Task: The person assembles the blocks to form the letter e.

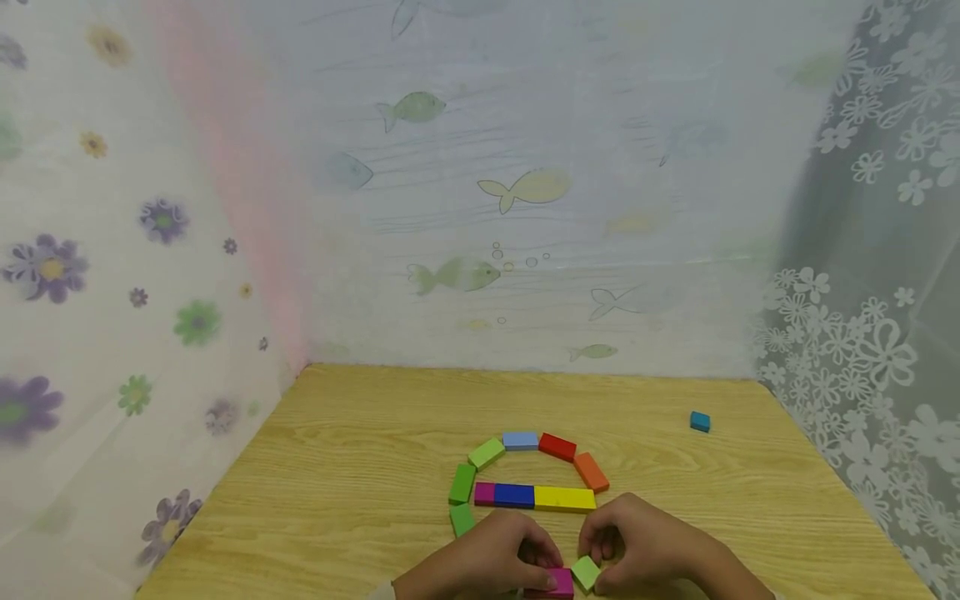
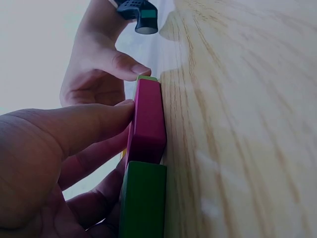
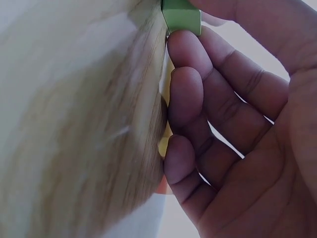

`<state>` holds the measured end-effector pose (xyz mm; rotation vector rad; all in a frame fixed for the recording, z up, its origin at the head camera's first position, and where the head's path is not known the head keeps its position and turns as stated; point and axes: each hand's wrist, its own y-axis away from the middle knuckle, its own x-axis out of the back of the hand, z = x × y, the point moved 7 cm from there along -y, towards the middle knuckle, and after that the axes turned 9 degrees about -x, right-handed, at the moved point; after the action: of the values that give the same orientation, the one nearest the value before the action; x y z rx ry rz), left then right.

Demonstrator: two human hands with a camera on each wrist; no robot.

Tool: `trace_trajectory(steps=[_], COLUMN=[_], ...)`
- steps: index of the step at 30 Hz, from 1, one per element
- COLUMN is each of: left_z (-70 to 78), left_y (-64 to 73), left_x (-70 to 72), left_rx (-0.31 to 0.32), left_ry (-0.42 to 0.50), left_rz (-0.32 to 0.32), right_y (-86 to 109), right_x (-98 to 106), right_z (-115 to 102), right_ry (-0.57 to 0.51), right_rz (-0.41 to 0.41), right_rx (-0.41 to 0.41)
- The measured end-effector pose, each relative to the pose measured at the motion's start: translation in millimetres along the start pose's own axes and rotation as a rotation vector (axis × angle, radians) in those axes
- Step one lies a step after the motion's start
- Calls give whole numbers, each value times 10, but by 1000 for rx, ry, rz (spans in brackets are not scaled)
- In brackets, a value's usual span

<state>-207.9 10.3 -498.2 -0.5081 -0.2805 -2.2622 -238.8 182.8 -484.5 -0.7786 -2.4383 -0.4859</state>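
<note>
My left hand [image 1: 495, 550] pinches a magenta block [image 1: 560, 585] at the near side of the table, with its thumb on the block. Just to the right, my right hand [image 1: 648, 542] pinches a small light green block [image 1: 585, 573] between thumb and fingers. That block sits at a tilt, its left corner close to the magenta block's right end. In the left wrist view a dark green block [image 2: 144, 198] stands right at the near end of the magenta block [image 2: 150, 114]. The right wrist view shows the light green block [image 3: 183, 20] at the fingertips, the other fingers curled beside the tabletop.
Green, light blue [image 1: 521, 441], red [image 1: 557, 447] and orange [image 1: 591, 472] blocks curve in an arc beyond the hands. Inside it lies a row of magenta, dark blue [image 1: 514, 496] and yellow [image 1: 564, 498] blocks. A teal block [image 1: 700, 422] lies apart at the far right.
</note>
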Motion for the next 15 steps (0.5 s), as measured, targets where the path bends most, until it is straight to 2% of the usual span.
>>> trace_trajectory(steps=[5, 15], left_z=[-11, -32], left_y=[-7, -3], left_x=[-8, -26], left_rx=[2, 6], left_ry=[34, 39], left_rz=[-13, -20], right_y=[0, -1], right_x=[5, -13], right_z=[-2, 21], right_ry=[6, 8], right_rz=[-4, -5], right_rx=[2, -25])
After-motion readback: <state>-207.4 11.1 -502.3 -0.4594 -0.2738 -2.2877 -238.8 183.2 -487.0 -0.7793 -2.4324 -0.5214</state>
